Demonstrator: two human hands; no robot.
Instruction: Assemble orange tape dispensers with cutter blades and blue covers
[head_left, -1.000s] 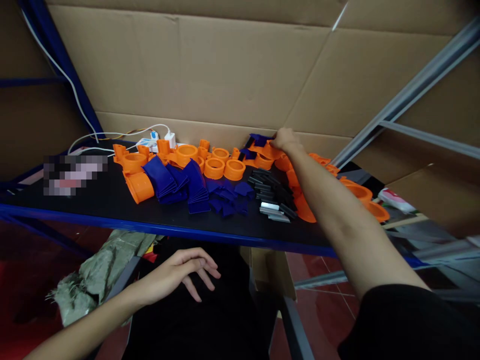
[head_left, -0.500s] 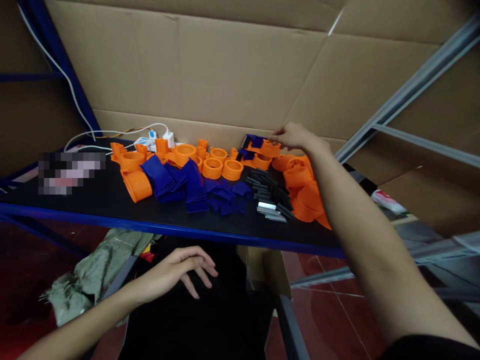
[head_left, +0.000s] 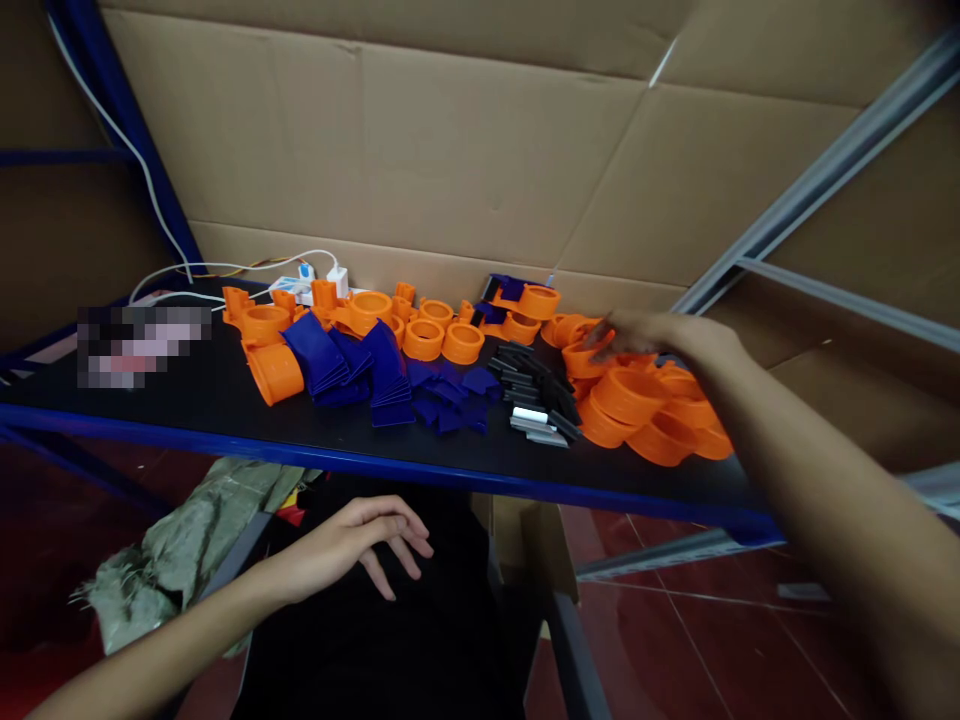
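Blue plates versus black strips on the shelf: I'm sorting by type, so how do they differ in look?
The blue plates are broad, flat pieces, partly leaning in stacked rows, partly scattered; the black strips are narrow and slim, lying in a loose heap. The blue plates sit left of centre, the black strips further right, beside the orange rings under the right hand. Both lie on the black shelf.

Right hand (head_left: 660,338) reaches forward, seemingly blurred; left hand (head_left: 352,545) rests low, fingers loose.

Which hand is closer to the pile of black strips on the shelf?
Right. The right hand hovers over the orange rings just right of the black strips. The left hand rests below the shelf edge, farther from them.
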